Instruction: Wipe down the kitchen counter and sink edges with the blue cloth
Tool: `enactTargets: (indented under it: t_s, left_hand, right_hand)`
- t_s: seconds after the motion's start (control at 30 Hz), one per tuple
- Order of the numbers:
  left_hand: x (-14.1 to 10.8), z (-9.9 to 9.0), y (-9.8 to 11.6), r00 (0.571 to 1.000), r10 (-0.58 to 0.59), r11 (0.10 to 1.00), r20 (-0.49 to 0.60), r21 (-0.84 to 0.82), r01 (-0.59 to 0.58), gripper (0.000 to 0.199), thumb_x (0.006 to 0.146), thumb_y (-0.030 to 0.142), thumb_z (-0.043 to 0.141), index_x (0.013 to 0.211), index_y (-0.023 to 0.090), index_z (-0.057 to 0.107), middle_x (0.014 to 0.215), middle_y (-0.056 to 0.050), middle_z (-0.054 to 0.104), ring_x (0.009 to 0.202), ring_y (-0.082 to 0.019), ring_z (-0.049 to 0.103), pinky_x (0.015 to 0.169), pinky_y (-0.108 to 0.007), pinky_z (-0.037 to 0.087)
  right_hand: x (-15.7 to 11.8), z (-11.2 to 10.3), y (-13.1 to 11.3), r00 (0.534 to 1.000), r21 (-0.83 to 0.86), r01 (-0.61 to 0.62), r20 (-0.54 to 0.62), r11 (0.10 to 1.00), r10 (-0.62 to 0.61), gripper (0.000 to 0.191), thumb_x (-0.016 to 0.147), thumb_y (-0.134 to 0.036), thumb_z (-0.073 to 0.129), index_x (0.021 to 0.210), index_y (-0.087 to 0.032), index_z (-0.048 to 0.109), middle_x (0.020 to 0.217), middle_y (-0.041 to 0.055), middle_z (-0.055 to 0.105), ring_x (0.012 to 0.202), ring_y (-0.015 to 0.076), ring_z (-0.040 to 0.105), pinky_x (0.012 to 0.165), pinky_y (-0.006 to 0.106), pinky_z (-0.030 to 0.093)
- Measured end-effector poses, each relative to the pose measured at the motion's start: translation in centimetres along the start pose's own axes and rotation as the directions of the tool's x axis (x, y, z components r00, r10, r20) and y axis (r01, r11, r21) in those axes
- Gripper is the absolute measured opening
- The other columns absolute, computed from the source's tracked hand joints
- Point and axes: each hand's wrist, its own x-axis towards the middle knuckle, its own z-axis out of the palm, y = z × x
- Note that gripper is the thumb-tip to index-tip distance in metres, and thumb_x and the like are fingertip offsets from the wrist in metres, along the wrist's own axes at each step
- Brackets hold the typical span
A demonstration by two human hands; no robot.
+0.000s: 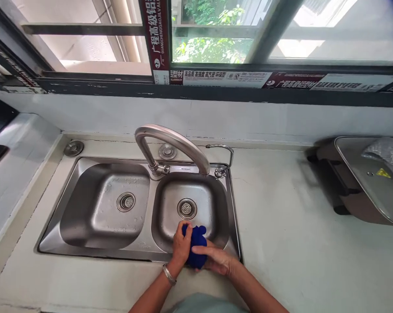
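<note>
A bunched dark blue cloth (197, 248) is held between both hands over the front edge of the right sink basin (160, 208). My left hand (182, 243), with a silver bracelet at the wrist, grips the cloth's left side, fingers curled over its top. From the right, my right hand (216, 257) wraps around the cloth, thumb across its front and the other fingers partly hidden beneath it. The large curved faucet (173, 137) arches over the back of the right basin, and no water shows coming from it.
To the left lies the larger basin (95, 200), with droplets on its bottom. A small thin tap (231, 156) rises at the sink's back right corner. A lidded electric pan (362, 182) with crumpled plastic on top sits at the far right of the counter (281, 243). Windows run behind.
</note>
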Motion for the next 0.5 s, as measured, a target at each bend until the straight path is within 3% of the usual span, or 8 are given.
enactTargets:
  t_s: [0.07, 0.13, 0.23, 0.33, 0.4, 0.43, 0.5]
  left_hand:
    - [-0.1, -1.8, -0.1, 0.979, -0.155, 0.967, 0.131, -0.184, 0.178, 0.029, 0.073, 0.048, 0.068, 0.088, 0.023, 0.067, 0.095, -0.005, 0.069, 0.097, -0.026, 0.061, 0.098, -0.040, 0.044]
    - [-0.6, -3.6, 0.1, 0.929, -0.242, 0.854, 0.279, -0.393, 0.340, 0.037, 0.075, 0.050, 0.067, 0.100, 0.023, 0.068, 0.104, -0.006, 0.071, 0.102, -0.026, 0.062, 0.098, -0.040, 0.046]
    - [-1.7, -5.5, 1.2, 0.879, -0.182, 0.694, 0.440, -0.577, 0.432, 0.053, 0.079, 0.056, 0.063, 0.121, 0.025, 0.061, 0.124, -0.010, 0.068, 0.116, -0.027, 0.061, 0.101, -0.041, 0.047]
    - [-2.5, -6.0, 2.7, 0.837, -0.084, 0.571, 0.540, -0.663, 0.485, 0.070, 0.070, 0.067, 0.066, 0.128, 0.029, 0.055, 0.141, -0.012, 0.057, 0.125, -0.038, 0.055, 0.098, -0.054, 0.051]
    - [-2.6, -5.9, 3.5, 0.858, -0.080, 0.515, 0.507, -0.716, 0.471, 0.059, 0.065, 0.063, 0.072, 0.114, 0.032, 0.060, 0.127, -0.008, 0.065, 0.113, -0.036, 0.062, 0.093, -0.057, 0.054]
    - [-2.5, -5.9, 3.9, 0.882, -0.092, 0.499, 0.462, -0.746, 0.442, 0.047, 0.066, 0.056, 0.076, 0.103, 0.032, 0.061, 0.108, -0.003, 0.070, 0.099, -0.029, 0.067, 0.092, -0.054, 0.056]
    - [-2.0, -5.8, 4.5, 0.921, -0.124, 0.491, 0.369, -0.784, 0.380, 0.030, 0.069, 0.040, 0.079, 0.087, 0.029, 0.058, 0.069, 0.006, 0.060, 0.070, -0.014, 0.061, 0.088, -0.041, 0.058]
  right_hand:
    - [0.0, 1.1, -0.6, 1.000, -0.049, -0.023, 0.009, 0.999, 0.024, 0.065, 0.055, -0.042, 0.088, 0.107, -0.017, 0.059, 0.084, 0.0032, 0.070, 0.068, 0.0154, 0.063, 0.043, 0.019, 0.042]
    - [0.0, 2.2, -1.1, 0.995, -0.023, -0.033, 0.094, 0.999, 0.035, 0.069, 0.054, -0.043, 0.088, 0.110, -0.016, 0.058, 0.084, 0.0036, 0.069, 0.065, 0.0146, 0.062, 0.043, 0.019, 0.042]
    - [0.0, 3.9, -1.0, 0.950, 0.102, -0.057, 0.313, 0.993, 0.022, 0.079, 0.057, -0.046, 0.087, 0.122, -0.014, 0.055, 0.097, 0.0087, 0.071, 0.077, 0.0188, 0.067, 0.066, 0.031, 0.054]
    - [0.7, 5.8, 0.1, 0.904, 0.217, -0.094, 0.428, 0.972, -0.009, 0.087, 0.056, -0.050, 0.087, 0.127, -0.012, 0.053, 0.104, 0.0118, 0.071, 0.086, 0.0204, 0.068, 0.085, 0.040, 0.053]
    - [1.2, 6.9, 0.6, 0.893, 0.260, -0.096, 0.449, 0.961, -0.033, 0.088, 0.054, -0.051, 0.087, 0.126, -0.015, 0.051, 0.103, 0.0097, 0.071, 0.080, 0.0189, 0.068, 0.079, 0.039, 0.054]
    - [1.4, 7.4, 0.6, 0.894, 0.273, -0.088, 0.446, 0.958, -0.045, 0.088, 0.053, -0.050, 0.088, 0.125, -0.017, 0.051, 0.101, 0.0078, 0.070, 0.075, 0.0177, 0.067, 0.073, 0.036, 0.055]
    - [1.5, 7.9, 0.2, 0.902, 0.265, -0.089, 0.430, 0.960, -0.035, 0.085, 0.050, -0.046, 0.090, 0.120, -0.019, 0.050, 0.094, 0.0037, 0.068, 0.067, 0.0148, 0.065, 0.059, 0.027, 0.051]
